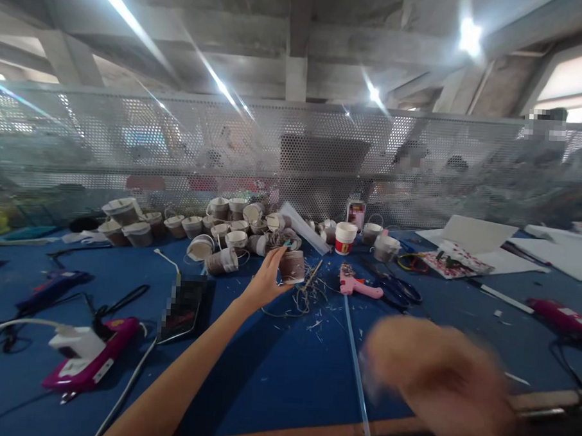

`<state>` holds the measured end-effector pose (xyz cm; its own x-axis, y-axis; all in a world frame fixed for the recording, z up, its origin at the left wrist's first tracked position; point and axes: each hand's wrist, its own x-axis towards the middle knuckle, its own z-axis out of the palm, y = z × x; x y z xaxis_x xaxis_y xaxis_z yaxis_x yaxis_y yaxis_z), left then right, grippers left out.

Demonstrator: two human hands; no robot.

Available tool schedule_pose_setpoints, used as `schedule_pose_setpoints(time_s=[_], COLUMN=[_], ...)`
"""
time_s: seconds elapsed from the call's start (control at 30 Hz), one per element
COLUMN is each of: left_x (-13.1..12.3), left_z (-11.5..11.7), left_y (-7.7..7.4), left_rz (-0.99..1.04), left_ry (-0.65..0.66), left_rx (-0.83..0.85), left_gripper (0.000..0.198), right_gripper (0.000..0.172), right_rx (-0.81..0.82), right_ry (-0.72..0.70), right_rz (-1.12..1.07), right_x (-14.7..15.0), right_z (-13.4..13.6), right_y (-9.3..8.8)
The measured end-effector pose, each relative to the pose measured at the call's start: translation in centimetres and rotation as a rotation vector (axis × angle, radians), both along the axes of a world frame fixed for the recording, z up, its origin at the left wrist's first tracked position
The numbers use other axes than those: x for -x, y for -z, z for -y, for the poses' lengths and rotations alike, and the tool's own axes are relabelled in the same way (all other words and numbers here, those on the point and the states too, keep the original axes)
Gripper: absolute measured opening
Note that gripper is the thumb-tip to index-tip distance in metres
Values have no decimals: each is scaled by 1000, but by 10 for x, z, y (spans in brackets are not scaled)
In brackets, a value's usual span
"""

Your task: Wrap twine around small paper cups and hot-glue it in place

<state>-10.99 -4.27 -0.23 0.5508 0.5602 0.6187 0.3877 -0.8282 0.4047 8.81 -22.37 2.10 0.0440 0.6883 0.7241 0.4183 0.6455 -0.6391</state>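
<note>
I see the left hand [268,276] clamped on a brown pail [292,267] near a pink glue gun [361,288]; the blurred right hand's [434,362] state I cannot tell

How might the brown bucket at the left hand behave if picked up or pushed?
The brown bucket is probably light, since the left hand seems to hold it unaided. It is likely fairly stiff: its wall shows no visible dent. With that rounded wall, it might roll if tipped onto its side.
</note>
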Motion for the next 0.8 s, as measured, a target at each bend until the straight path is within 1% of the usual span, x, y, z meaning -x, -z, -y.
schedule_pose_setpoints(time_s=[0.03, 0.1, 0.13, 0.17, 0.2, 0.27, 0.3, 0.37, 0.43, 0.5, 0.53, 0.6, 0.7, 0.8], left_x=[-1, -2, -3, -4, -6, -8, -10, -13, -16, -17, -17, -15, -12, -9], left_z=[0, 2, 4, 7, 10, 17, 21, 27, 30, 32, 32, 30, 28, 29], left_y=[3, 8, 9, 10, 10, 12, 13, 14, 14, 13, 12, 10, 9, 8], left_rz=[43, 126, 155, 175, 189, 200, 200, 184, 175, 193, 201, 184, 90, 53], left_ry=[-24, -44, -32, -13, 9, 51, 70, 113, 145, 136, 121, 91, 89, 130], left_rx=[-1, 3, 8, 16, 26, 66, 100, 200, 322, 426, 461, 480, 409, 334], left_gripper=[74, 73, 72, 71, 70, 70, 73, 87, 104, 115, 115, 109, 94, 99], right_gripper=[27, 23, 32, 46, 52, 53, 52, 50, 47, 44, 42, 38, 37, 36], right_rx=[-1, 25, 46, 115, 222, 435, 497, 572, 636, 709, 744, 791, 823, 803], right_ry=[29, 97, 124, 112, 40, -169, -238, -312, -361, -418, -441, -472, -521, -522], right_rz=[-33, -117, -166, -214, -278, -427, -486, -593, -709, -839, -895, -969, -1003, -1012], right_x=[3, 11, 16, 20, 23, 29, 31, 33, 31, 29, 27, 25, 22, 18], right_z=[-13, -48, -67, -85, -101, -120, -123, -121, -114, -108, -106, -106, -109, -111], right_y=[-2, -2, 0, 5, 11, 26, 33, 44, 48, 48, 46, 45, 45, 46])
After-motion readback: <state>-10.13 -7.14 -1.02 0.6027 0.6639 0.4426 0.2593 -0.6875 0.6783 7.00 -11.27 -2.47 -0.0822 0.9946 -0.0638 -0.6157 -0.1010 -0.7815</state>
